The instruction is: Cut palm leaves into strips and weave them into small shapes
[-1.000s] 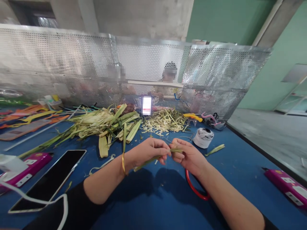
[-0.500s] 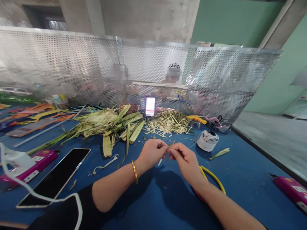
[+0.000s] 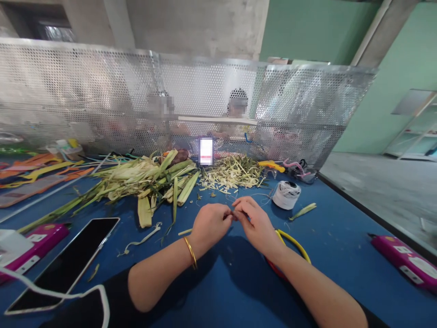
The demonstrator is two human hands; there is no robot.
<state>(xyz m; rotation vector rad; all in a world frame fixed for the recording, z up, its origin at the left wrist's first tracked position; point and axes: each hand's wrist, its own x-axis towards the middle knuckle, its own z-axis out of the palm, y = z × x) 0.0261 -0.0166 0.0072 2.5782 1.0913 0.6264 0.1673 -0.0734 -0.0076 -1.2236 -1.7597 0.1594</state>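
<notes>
My left hand (image 3: 210,226), with a gold bangle at the wrist, is closed in a pinch. Its fingertips meet those of my right hand (image 3: 253,224), which is pinching too. What they hold between them is too small and covered to make out. A thin thread (image 3: 262,195) runs from the white spool of string (image 3: 287,195) toward my fingers. A pale leaf strip (image 3: 185,232) lies just left of my left hand. Beneath my right wrist, partly hidden, rests a yellow and red loop of cable or tube (image 3: 300,246).
Corn-husk-like leaves (image 3: 136,180) and a heap of pale shreds (image 3: 232,173) lie along a perforated metal screen (image 3: 112,82), with people behind it. A dark-screened phone (image 3: 68,259) and a purple power strip (image 3: 41,241) lie left; another purple device (image 3: 406,259) lies right.
The view has turned slightly right, so things on the table appear shifted left. My left hand has rolled so its back faces up more; both hands stay pinched together.
</notes>
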